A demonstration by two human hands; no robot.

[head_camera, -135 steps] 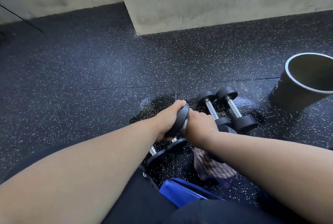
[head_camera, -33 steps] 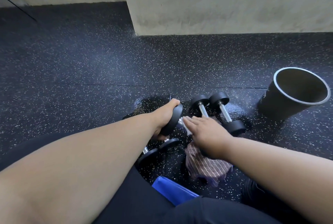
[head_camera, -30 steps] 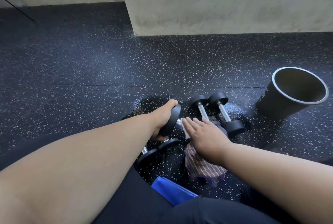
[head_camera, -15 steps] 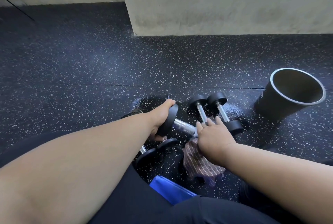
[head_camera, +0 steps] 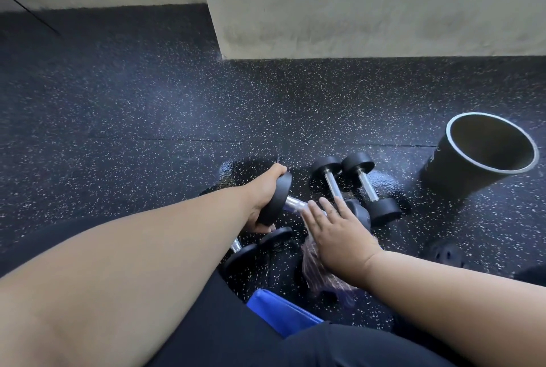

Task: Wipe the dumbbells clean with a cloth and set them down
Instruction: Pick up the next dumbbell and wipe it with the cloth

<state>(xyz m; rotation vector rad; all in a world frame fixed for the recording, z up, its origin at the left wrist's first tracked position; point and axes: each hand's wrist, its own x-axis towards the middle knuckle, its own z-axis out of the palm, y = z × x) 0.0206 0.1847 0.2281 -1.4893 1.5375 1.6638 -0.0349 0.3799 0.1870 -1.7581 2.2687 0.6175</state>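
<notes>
Lying across a wet patch of the speckled floor (head_camera: 147, 118), the dumbbell (head_camera: 291, 203) in hand runs left to right between the hands, tilted, its far head hidden under the right palm. The left hand (head_camera: 261, 196) grips the near head, fingers curled round its rim. The right hand (head_camera: 336, 230), fingers straight and spread, presses the striped cloth (head_camera: 317, 272) over the chrome handle, so it is nearer the bar. Two more dumbbells (head_camera: 348, 183) lie just beyond, pointing away.
</notes>
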